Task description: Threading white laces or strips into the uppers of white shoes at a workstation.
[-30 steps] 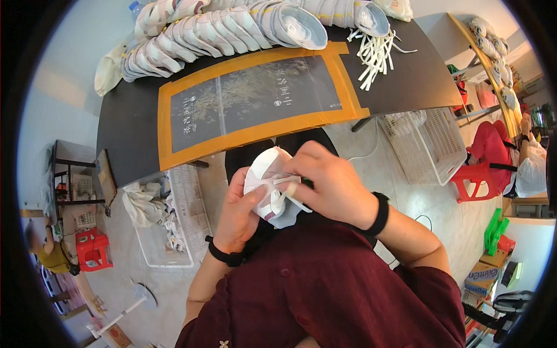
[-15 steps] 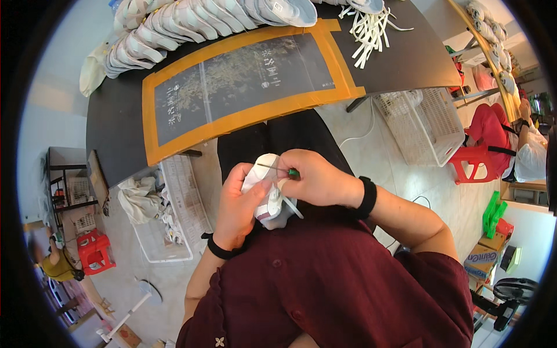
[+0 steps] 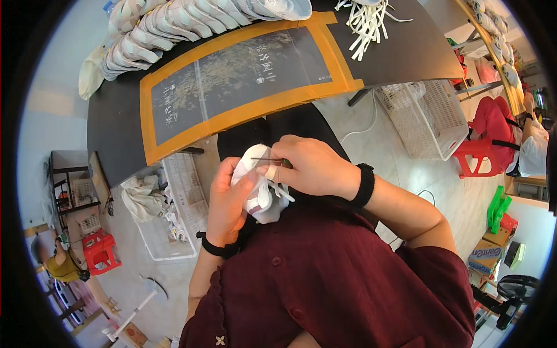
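On the left stands a white plastic crate (image 3: pixel 187 197) with pale cloth pieces (image 3: pixel 142 200). Next, the left hand (image 3: pixel 225 200) is grasping a white, rounded shoe upper (image 3: pixel 261 200), which is above the person's lap. A thin, dark metal tool (image 3: pixel 265 159) crosses its toe; the right hand (image 3: pixel 316 168) has bent fingers clenched around this tool. Further right is another white, perforated plastic crate (image 3: pixel 426 122).

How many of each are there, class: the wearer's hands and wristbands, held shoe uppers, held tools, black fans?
Left hand and right hand: 2
Wristbands: 2
Shoe upper: 1
Tool: 1
Black fan: 1
Total: 7
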